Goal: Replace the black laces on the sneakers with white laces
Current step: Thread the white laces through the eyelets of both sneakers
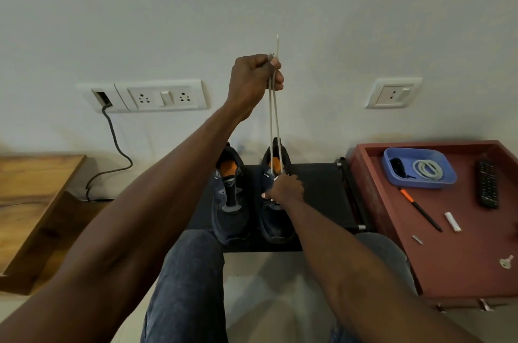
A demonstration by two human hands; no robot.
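Two dark blue sneakers with orange insoles stand side by side on a black stool (pixel 316 188). The left sneaker (pixel 229 197) has no lace. My right hand (pixel 286 188) presses down on the tongue area of the right sneaker (pixel 276 219). My left hand (pixel 253 79) is raised high and grips both strands of a white lace (pixel 273 124), which run taut up from the right sneaker, the tips sticking out above my fist. A second white lace (pixel 427 169) lies coiled in a blue tray (pixel 445 183), beside a dark bundle (pixel 398 165).
A red table (pixel 454 253) at right holds the blue tray, a black remote (pixel 488 183), a pen (pixel 420 208), a small white stick, a key. A wooden surface (pixel 33 202) is at left. Wall sockets (pixel 165 96) and a cable (pixel 115 146) are behind. My knees are below the stool.
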